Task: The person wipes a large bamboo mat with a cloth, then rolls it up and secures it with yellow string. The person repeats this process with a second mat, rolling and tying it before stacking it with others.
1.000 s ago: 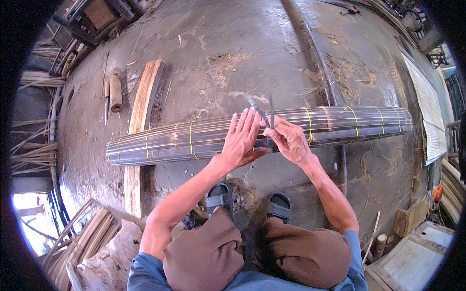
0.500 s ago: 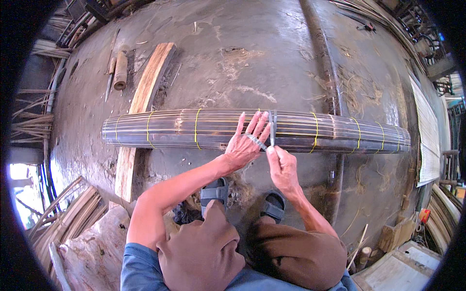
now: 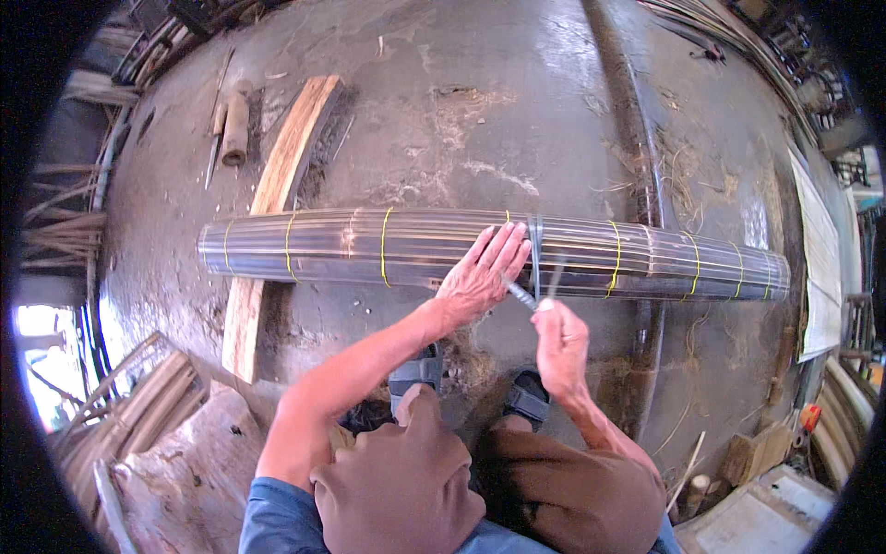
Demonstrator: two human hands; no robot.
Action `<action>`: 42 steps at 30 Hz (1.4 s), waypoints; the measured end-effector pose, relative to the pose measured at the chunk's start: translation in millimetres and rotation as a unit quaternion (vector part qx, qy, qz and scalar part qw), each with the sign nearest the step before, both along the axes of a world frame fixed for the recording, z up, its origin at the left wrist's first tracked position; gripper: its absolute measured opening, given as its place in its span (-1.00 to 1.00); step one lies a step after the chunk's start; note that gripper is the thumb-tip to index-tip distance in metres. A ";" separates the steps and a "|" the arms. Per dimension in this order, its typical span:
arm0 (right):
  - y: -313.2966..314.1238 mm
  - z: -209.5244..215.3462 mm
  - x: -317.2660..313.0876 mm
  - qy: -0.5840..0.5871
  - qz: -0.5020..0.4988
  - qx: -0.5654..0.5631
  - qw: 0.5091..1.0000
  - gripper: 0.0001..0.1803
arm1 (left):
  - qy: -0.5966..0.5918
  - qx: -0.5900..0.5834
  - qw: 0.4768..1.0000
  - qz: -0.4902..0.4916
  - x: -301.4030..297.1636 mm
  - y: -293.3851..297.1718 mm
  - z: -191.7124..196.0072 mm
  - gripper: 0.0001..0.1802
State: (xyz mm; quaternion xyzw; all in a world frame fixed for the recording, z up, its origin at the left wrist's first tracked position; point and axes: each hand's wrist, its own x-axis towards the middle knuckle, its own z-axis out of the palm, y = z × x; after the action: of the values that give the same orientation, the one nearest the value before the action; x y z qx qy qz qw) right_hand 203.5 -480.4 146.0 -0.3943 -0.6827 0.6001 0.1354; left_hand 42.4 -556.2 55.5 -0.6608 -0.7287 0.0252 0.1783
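Left grip flat, fingers extended, dark slatted roll beneath it. Right grip pinching grey strip between grips. Strip could slip if pinch slackens; roll could turn if palm lifts.

The top is blue and short-sleeved, the trousers loose and brown, the dark sandals broadly strapped.

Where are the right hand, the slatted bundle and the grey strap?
Right hand (image 3: 563,347), head view: back of the hand.
Slatted bundle (image 3: 429,247), head view: slats just left of its middle.
Grey strap (image 3: 536,254), head view: stretch across the bundle.
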 end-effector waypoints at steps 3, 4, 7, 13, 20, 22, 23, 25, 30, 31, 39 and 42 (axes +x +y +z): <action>-0.4 6.1 1.5 0.043 0.038 0.066 0.996 -0.64 | -0.165 0.053 0.984 -0.030 -4.7 6.3 3.2 0.07; -0.2 5.3 0.9 0.051 0.060 0.105 0.991 -0.64 | -0.252 0.036 0.967 -0.030 -4.2 6.9 4.5 0.09; -0.1 0.5 2.0 0.087 0.094 0.162 0.979 -0.65 | -0.086 0.018 0.994 -0.057 3.7 9.2 7.2 -0.02; -7.8 -14.8 -1.6 0.119 0.149 0.263 0.946 -0.74 | -0.185 0.052 0.978 -0.084 8.9 14.9 6.1 -0.17; 32.7 -15.9 9.9 0.143 0.276 0.149 0.939 -0.80 | -0.120 0.015 0.989 -0.082 4.3 16.0 6.7 -0.38; 50.5 -16.3 17.8 0.164 0.106 0.088 0.977 -0.77 | -0.153 0.034 0.983 -0.090 4.4 16.6 8.1 -0.39; 54.7 -18.3 19.5 0.170 0.010 0.071 0.983 -0.75 | -0.177 0.037 0.979 -0.090 4.5 17.0 8.6 -0.39; 54.2 -26.5 18.9 0.022 0.029 0.022 0.999 -0.72 | -0.162 0.050 0.982 -0.085 5.3 18.2 9.0 -0.39; 24.2 -54.8 7.3 -0.012 -0.023 -0.023 0.999 -0.74 | -0.164 0.048 0.982 -0.083 8.0 19.0 11.2 -0.42; 21.5 -57.4 8.1 0.010 -0.030 0.018 0.999 -0.75 | -0.176 0.046 0.980 -0.076 8.4 18.7 12.9 -0.42; 55.3 -46.0 25.4 0.002 0.053 -0.021 0.998 -0.77 | -0.223 -0.013 0.966 -0.131 -6.5 29.8 41.4 -0.64; 45.4 -49.7 16.5 0.039 0.064 -0.073 0.994 -0.77 | -0.256 -0.024 0.954 -0.154 -14.7 34.5 49.2 -0.79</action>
State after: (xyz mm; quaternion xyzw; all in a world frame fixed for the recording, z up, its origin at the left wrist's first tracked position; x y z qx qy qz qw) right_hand 220.1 -434.9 96.3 -0.3348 -0.6552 0.6707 0.0939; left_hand 27.7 -521.7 104.7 -0.7536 -0.6381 -0.1552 -0.0283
